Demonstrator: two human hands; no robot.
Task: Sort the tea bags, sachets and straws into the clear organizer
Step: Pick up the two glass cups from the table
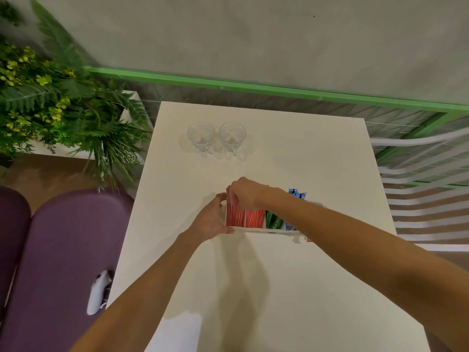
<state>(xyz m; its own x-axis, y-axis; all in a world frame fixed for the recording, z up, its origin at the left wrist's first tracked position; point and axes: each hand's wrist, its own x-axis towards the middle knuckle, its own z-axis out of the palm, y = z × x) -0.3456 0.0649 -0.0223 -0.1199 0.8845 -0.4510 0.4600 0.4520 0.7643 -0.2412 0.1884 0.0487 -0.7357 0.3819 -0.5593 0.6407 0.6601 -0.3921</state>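
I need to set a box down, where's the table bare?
Bare: the far right of the table beside the glass cups; the strip between cups and organizer; the wide near stretch, under both forearms. Crowded: the organizer, where the left hand grips its end and the right hand pinches red sachets.

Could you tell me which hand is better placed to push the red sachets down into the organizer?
Right. The right hand pinches the tops of the red sachets, while the left hand grips the left end of the organizer, probably steadying it.
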